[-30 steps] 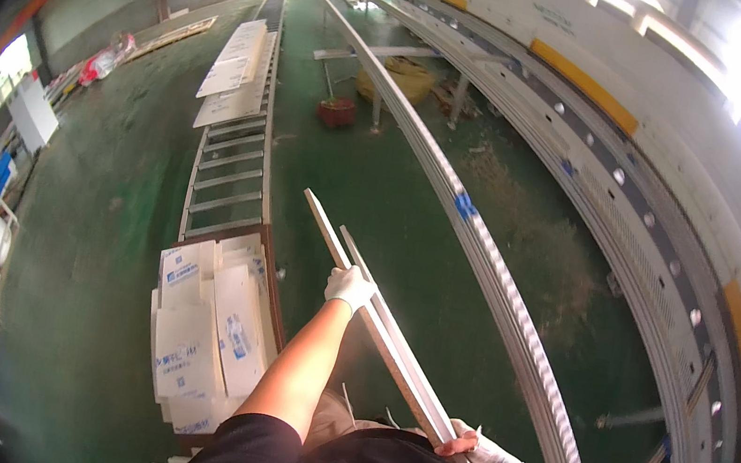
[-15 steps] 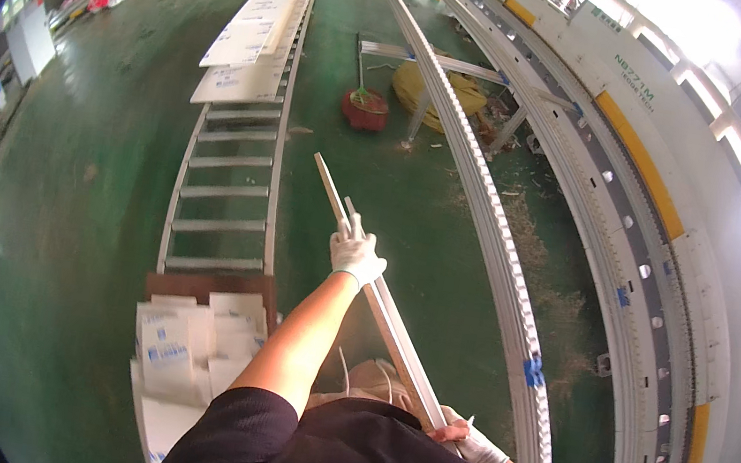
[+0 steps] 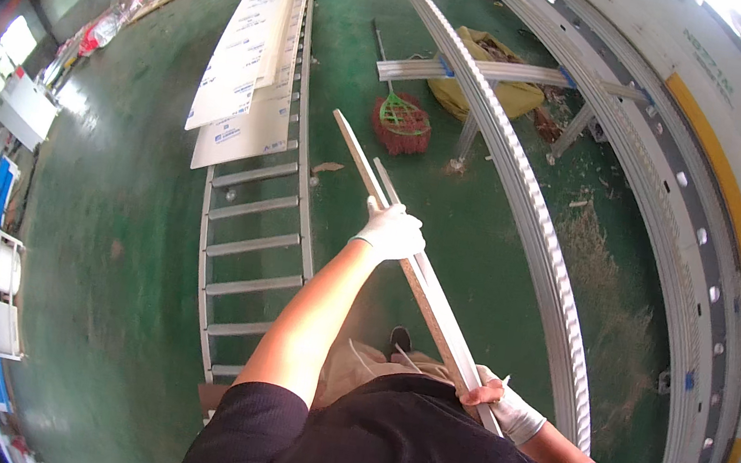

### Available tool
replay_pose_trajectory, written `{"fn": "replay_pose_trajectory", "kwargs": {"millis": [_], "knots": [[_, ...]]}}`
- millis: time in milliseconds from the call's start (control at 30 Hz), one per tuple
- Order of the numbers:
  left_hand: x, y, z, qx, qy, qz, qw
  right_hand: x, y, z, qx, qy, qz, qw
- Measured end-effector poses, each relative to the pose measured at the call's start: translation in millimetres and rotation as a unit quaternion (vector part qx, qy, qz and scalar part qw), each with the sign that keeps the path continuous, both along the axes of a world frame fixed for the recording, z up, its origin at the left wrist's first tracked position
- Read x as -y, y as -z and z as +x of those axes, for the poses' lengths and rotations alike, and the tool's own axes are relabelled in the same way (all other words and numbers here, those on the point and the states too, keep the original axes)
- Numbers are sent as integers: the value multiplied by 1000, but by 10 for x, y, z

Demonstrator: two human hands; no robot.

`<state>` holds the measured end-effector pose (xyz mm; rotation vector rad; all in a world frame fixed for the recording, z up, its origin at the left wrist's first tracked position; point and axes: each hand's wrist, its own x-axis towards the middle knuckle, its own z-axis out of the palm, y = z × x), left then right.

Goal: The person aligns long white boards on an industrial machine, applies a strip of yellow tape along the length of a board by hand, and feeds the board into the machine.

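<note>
While the long pale strips run slantwise from the body out over the green floor, both gloved hands share the load, and that looks like the reason for the spacing: one hand far out, one close in, so the length stays balanced and does not sag. The left hand sits out on the extended arm, fingers curled fully round the strips, closed tight on them. Beyond those fingers the strips' far ends poke toward a red broom head lying on the floor. The right hand is down by the hip, fingers wrapped round the near end, the thumb lying along the top. To the outside of the right fingers runs a long ribbed metal rail; to the outside of the left fingers, a ladder-like frame carrying white panels.
</note>
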<state>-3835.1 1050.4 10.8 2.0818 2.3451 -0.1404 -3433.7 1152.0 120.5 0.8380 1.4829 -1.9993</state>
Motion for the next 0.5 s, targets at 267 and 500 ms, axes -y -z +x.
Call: {"fn": "replay_pose_trajectory", "kwargs": {"millis": [267,500], "knots": [[-506,157,-2426,236,-211,1,949,-708,184,-2650,44,-17,18,999],[-845,255,-4899,272,-285,66,917,-1036,32,-5238,60,-17,24,998]]}}
